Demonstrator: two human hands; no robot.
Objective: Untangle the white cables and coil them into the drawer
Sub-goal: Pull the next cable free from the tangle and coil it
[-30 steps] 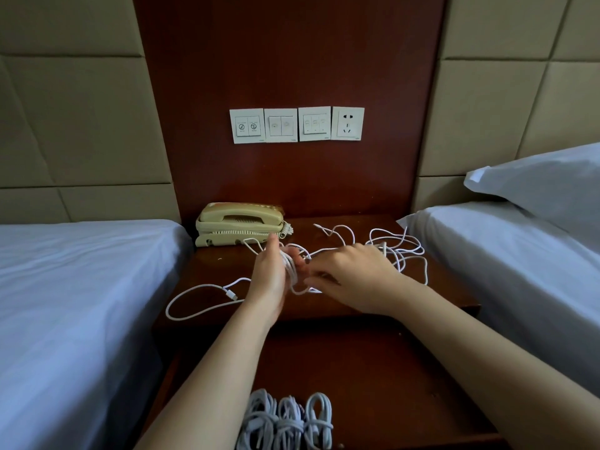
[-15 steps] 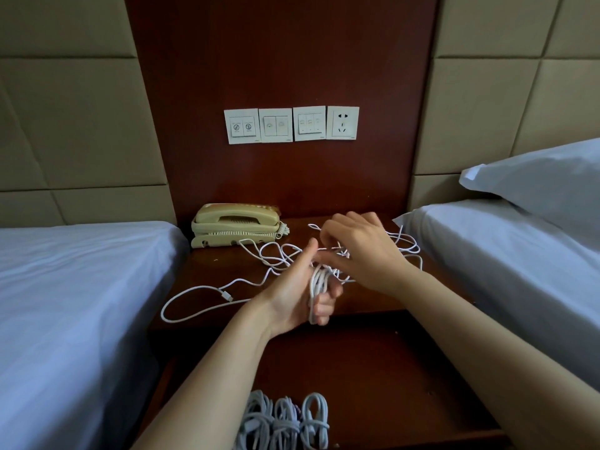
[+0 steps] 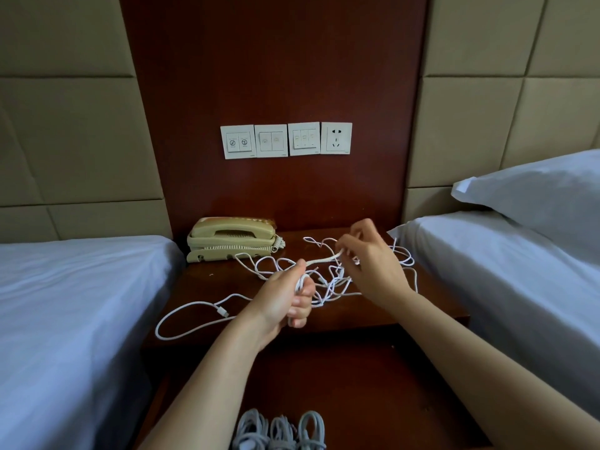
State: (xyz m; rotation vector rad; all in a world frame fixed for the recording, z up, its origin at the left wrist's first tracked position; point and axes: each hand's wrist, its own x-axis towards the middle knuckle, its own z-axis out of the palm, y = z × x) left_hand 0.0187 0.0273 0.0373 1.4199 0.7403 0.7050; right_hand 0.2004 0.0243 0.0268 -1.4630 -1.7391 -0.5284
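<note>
1. Our left grip [image 3: 285, 298] is clenched round a small coil of white cable [image 3: 300, 284]. The loops are wrapped over the fingers, just above the front edge of the surface [image 3: 207, 284].
2. From there a strand [image 3: 324, 259] runs taut toward 2 o'clock to our right grip [image 3: 370, 264], which is pinching it at the fingertips.
3. Under and around the right grip, the tangle [image 3: 337, 282] lies on the surface, with loops spilling out toward 3 o'clock. One loose end with a connector [image 3: 223, 310] trails off at 9 o'clock from the left grip.
4. Down at 6 o'clock, three coiled bundles [image 3: 281, 428] sit side by side in the open drawer [image 3: 373, 401].
5. So we reckon we're mid-wind on the next cable, with a fair bit of the job done and the tangle not sorted yet.
6. Next up, we'd say, is swinging that taut strand round the left fingers for another turn. If it snags, we tease it loose, no yanking.
7. The phone [image 3: 232, 238] sits at 11 o'clock with its curly cord near the tangle, so we shouldn't hook that.
</note>
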